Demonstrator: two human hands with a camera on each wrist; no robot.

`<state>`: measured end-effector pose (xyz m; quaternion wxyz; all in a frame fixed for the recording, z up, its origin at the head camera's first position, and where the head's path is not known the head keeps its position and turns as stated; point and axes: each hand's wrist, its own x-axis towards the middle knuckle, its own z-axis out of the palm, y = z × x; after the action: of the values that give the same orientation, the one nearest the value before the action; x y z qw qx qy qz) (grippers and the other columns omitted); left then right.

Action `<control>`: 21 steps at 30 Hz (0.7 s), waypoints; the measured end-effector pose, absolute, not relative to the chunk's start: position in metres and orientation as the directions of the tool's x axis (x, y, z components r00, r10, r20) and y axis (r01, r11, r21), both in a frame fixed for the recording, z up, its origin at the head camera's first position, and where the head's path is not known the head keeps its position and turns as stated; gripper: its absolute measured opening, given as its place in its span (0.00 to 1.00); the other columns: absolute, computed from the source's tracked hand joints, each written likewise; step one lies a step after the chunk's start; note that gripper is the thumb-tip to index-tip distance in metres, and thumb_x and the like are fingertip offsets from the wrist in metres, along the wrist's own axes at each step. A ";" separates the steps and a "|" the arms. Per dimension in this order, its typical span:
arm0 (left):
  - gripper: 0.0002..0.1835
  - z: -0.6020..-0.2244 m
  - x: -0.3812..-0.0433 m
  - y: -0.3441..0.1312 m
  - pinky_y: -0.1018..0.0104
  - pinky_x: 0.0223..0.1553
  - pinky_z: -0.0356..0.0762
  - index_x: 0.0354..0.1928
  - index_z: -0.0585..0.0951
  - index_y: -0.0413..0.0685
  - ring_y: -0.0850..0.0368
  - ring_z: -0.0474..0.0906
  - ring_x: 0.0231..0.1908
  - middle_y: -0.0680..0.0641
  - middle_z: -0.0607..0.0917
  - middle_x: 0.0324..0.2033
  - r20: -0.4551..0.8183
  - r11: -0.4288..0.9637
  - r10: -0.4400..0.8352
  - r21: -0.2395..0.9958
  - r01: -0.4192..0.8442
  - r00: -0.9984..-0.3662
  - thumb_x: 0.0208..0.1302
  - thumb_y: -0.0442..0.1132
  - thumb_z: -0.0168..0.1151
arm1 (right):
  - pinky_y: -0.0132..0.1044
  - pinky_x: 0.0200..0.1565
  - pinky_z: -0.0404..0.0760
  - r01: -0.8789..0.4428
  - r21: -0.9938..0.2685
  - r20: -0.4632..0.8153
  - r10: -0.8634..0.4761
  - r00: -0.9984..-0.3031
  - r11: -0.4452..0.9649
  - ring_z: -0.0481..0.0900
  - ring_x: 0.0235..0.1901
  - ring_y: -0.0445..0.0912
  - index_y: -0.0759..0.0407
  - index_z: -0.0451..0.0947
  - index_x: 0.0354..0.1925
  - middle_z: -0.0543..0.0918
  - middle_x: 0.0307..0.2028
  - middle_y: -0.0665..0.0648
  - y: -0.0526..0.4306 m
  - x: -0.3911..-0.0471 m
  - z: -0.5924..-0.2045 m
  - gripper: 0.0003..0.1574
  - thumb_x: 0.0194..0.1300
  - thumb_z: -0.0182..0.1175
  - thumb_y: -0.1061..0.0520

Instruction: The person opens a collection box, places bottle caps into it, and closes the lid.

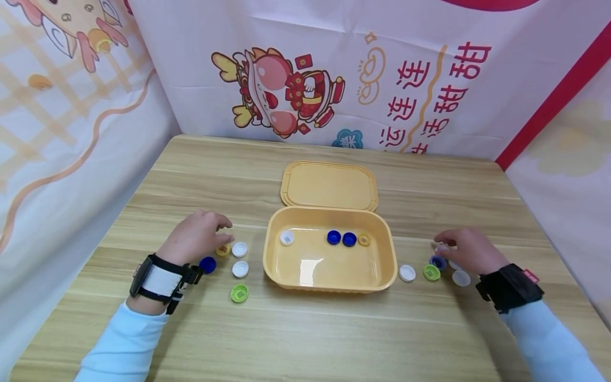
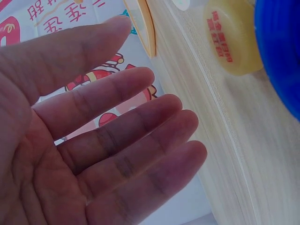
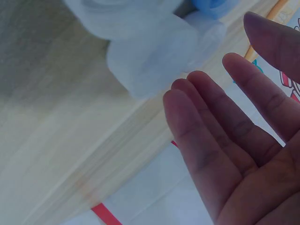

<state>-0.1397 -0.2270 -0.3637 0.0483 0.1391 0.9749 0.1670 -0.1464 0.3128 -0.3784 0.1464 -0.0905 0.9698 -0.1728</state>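
My left hand (image 1: 197, 237) hovers over the table with fingers spread and nothing held. By it lie a yellow bottle cap (image 1: 223, 249), a blue bottle cap (image 1: 207, 265), two white caps (image 1: 240, 269) and a green cap (image 1: 239, 293). At the right, my right hand (image 1: 470, 249) is above another group, its fingers extended and empty in the right wrist view. Near it are a blue cap (image 1: 437, 262), a green cap (image 1: 431, 272) and several white or clear caps (image 1: 461, 278), some partly hidden by the hand.
Between the hands stands a yellow plastic box (image 1: 329, 288), holding a white cap (image 1: 287, 237), two blue caps (image 1: 349, 239) and a yellow cap (image 1: 364, 239). Behind it lies its yellow lid (image 1: 329, 185). Printed cloth (image 1: 191, 106) hangs along the table's far edge.
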 end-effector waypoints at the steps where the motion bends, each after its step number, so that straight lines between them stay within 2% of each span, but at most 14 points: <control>1: 0.16 -0.364 -0.139 -0.227 0.47 0.41 0.78 0.47 0.84 0.36 0.46 0.80 0.40 0.37 0.85 0.41 -0.046 0.905 0.289 0.340 0.257 -0.956 0.61 0.39 0.68 | 0.53 0.43 0.78 -0.120 -0.361 -0.258 -0.222 -0.940 0.925 0.75 0.37 0.53 0.66 0.80 0.51 0.82 0.42 0.62 0.313 -0.146 -0.379 0.19 0.65 0.64 0.57; 8: 0.15 -0.363 -0.138 -0.227 0.48 0.41 0.78 0.46 0.84 0.36 0.46 0.81 0.40 0.38 0.85 0.40 -0.041 0.900 0.297 0.347 0.265 -0.954 0.61 0.39 0.68 | 0.52 0.43 0.78 -0.119 -0.355 -0.266 -0.223 -0.938 0.927 0.76 0.35 0.51 0.65 0.80 0.51 0.82 0.42 0.62 0.314 -0.147 -0.385 0.16 0.66 0.61 0.59; 21: 0.15 -0.363 -0.137 -0.228 0.47 0.41 0.78 0.46 0.84 0.36 0.45 0.80 0.41 0.39 0.85 0.40 -0.038 0.898 0.291 0.356 0.259 -0.956 0.61 0.40 0.68 | 0.52 0.43 0.77 -0.101 -0.359 -0.277 -0.209 -0.938 0.928 0.75 0.37 0.53 0.65 0.82 0.49 0.81 0.43 0.64 0.312 -0.147 -0.385 0.14 0.66 0.61 0.60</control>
<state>-0.1369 -0.2283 -0.3632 0.0453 0.1414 0.9731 0.1763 -0.1472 0.3116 -0.3846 0.1570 -0.0800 0.9692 -0.1723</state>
